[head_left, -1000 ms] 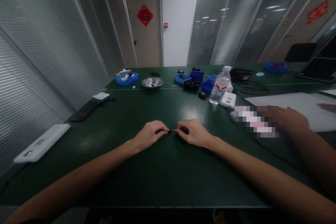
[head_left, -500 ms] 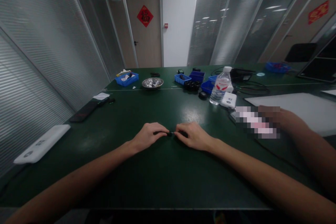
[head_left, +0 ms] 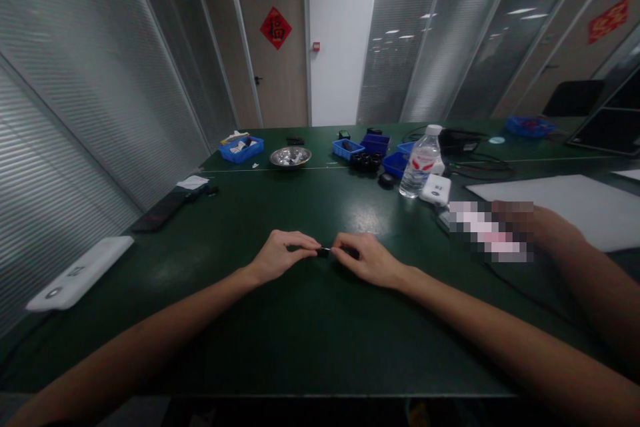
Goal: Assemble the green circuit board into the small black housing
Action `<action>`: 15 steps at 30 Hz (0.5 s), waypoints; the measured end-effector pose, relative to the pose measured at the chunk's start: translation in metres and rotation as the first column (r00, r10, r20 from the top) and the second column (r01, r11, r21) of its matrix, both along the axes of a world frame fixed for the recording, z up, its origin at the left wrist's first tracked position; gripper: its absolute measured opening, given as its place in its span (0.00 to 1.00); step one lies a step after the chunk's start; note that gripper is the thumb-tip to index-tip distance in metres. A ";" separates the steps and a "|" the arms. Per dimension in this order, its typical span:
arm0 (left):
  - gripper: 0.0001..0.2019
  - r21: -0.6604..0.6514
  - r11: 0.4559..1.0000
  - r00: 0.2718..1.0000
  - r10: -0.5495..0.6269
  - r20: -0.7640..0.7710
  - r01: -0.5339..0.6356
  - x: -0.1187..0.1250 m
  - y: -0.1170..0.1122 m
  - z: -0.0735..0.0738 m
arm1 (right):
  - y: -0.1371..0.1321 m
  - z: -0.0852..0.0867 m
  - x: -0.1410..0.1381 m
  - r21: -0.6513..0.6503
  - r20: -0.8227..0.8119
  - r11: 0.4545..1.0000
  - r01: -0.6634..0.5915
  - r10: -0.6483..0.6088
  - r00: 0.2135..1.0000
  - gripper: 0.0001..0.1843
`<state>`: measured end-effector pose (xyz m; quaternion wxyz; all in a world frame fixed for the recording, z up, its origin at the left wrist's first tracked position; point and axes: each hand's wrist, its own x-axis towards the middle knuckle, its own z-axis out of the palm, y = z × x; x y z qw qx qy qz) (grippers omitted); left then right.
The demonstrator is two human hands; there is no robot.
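Over the middle of the dark green table (head_left: 280, 347), my left hand (head_left: 280, 255) pinches a small black piece (head_left: 323, 253) between thumb and fingertips. A thin, shiny metal-looking bit shows at its right side. My right hand (head_left: 367, 259) is closed in a pinch at that shiny end, and its fingertips hide part of it. The two hands nearly meet, with the piece bridging them. It is too small to name; it may be a small clip.
A co-worker's arm (head_left: 595, 273) reaches in at right, beside a water bottle (head_left: 419, 167) and a white power bank (head_left: 436, 191). Farther back are a metal bowl (head_left: 290, 159) and blue trays (head_left: 242, 151). A long white device (head_left: 83, 273) lies at left.
My left fingertips have shifted slightly left, and more of the black piece shows between the hands. My right hand has stayed almost in place.
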<state>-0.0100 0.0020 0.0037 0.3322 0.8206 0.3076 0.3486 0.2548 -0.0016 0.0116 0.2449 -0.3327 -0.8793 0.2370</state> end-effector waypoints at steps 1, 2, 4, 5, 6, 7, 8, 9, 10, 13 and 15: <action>0.09 0.000 1.000 1.000 0.006 0.000 -0.006 0.000 -0.001 0.001 | 0.000 0.000 0.000 0.001 0.000 1.000 -0.001 0.001 1.000 0.12; 0.09 0.009 1.000 1.000 0.015 -0.004 -0.015 0.001 -0.001 0.001 | 0.000 0.001 -0.001 0.008 0.008 1.000 0.000 0.000 1.000 0.12; 0.09 0.052 0.998 0.999 0.025 -0.028 -0.024 0.002 -0.003 0.002 | -0.001 0.002 -0.002 0.042 0.056 0.999 -0.001 -0.001 0.998 0.12; 0.09 0.082 0.996 0.998 0.021 -0.051 -0.017 0.002 -0.004 0.003 | -0.001 0.003 -0.002 0.066 0.091 0.998 -0.005 -0.001 0.996 0.11; 0.09 0.112 0.994 0.997 0.008 -0.083 0.001 0.003 -0.005 0.003 | -0.002 0.004 -0.003 0.092 0.130 0.996 -0.012 0.000 0.991 0.11; 0.10 0.137 0.990 0.993 -0.012 -0.117 0.028 0.003 -0.006 0.003 | -0.003 0.005 -0.003 0.115 0.168 0.993 -0.022 0.003 0.986 0.10; 0.10 0.155 0.986 0.988 -0.034 -0.148 0.057 0.004 -0.008 0.004 | -0.003 0.006 -0.004 0.134 0.199 0.990 -0.033 0.005 0.980 0.10; 0.11 0.163 0.983 0.984 -0.051 -0.171 0.080 0.004 -0.009 0.004 | -0.004 0.007 -0.004 0.145 0.220 0.989 -0.042 0.009 0.975 0.10; 0.11 0.165 0.982 0.981 -0.063 -0.181 0.094 0.005 -0.009 0.004 | -0.005 0.007 -0.005 0.148 0.232 0.988 -0.049 0.014 0.973 0.10; 0.11 0.148 0.984 0.983 -0.075 -0.165 0.100 0.005 -0.011 0.005 | -0.007 0.006 -0.006 0.119 0.213 0.992 -0.048 0.022 0.977 0.10; 0.11 0.130 0.986 0.985 -0.082 -0.150 0.102 0.005 -0.011 0.006 | -0.008 0.004 -0.007 0.091 0.176 0.995 -0.031 0.015 0.984 0.11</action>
